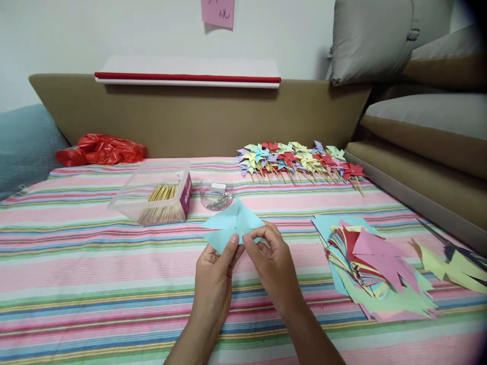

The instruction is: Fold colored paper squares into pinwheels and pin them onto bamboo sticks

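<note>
A light blue paper square point(221, 220), slit inward from its corners, is held up in the middle of the view. My left hand point(218, 263) pinches its lower edge, thumb on top and fingers underneath. My right hand point(272, 253) pinches the paper just to the right of that thumb, fingers curled. Just beyond the paper stands a round clear container point(207, 195) of small metal pins with a white piece inside. A clear plastic box point(131, 195) of thin wooden sticks lies left of it.
Finished paper pinwheels point(289, 158) on sticks lie in a heap at the back right. Cut coloured paper point(380, 258) is stacked at right, near dark scissors point(452, 248) and a yellow cut sheet point(452, 268). A red plastic bag point(106, 149) sits back left; cushions point(426, 121) line the right side.
</note>
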`<state>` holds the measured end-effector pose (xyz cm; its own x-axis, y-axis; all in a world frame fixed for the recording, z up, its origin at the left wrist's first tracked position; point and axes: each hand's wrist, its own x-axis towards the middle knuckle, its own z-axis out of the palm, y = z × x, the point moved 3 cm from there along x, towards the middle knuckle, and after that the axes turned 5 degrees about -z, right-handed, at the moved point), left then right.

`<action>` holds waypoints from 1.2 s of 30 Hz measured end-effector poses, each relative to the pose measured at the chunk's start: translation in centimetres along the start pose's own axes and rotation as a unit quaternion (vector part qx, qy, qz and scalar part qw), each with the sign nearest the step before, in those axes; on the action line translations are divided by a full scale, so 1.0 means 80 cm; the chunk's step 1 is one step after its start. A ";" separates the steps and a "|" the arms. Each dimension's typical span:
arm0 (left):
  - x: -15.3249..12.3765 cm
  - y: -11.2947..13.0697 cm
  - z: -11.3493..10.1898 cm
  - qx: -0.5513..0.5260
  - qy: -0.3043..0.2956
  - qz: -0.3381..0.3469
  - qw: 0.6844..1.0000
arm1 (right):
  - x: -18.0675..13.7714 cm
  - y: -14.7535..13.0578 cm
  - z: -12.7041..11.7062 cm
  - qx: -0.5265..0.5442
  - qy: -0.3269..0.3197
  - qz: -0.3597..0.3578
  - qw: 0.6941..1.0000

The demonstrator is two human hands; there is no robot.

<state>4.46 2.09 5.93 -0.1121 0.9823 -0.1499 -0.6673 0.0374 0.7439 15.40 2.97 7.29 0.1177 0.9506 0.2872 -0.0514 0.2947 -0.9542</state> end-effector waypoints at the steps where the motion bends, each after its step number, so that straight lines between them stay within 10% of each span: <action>1: 0.000 0.000 0.000 0.000 0.003 0.002 1.000 | 0.000 0.000 0.000 -0.004 -0.001 -0.003 1.000; 16: 0.000 0.005 -0.006 0.109 0.015 0.026 0.994 | -0.003 0.002 0.001 -0.081 -0.010 -0.012 0.997; 23: 0.005 0.020 -0.009 0.173 0.010 0.046 0.984 | 0.004 0.003 -0.013 0.079 0.086 0.062 0.991; 29: 0.005 0.032 -0.002 0.206 -0.090 -0.005 0.974 | 0.009 -0.008 -0.023 0.118 -0.096 0.137 0.979; 36: 0.005 0.032 -0.003 0.255 -0.138 -0.036 0.956 | 0.004 0.002 -0.027 0.084 -0.081 0.146 0.982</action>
<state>2.50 2.56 7.62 0.1662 0.9823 -0.0867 -0.2127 0.1216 0.9695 17.55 3.09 7.04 -0.0856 0.9960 0.0249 -0.2231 0.0052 -0.9748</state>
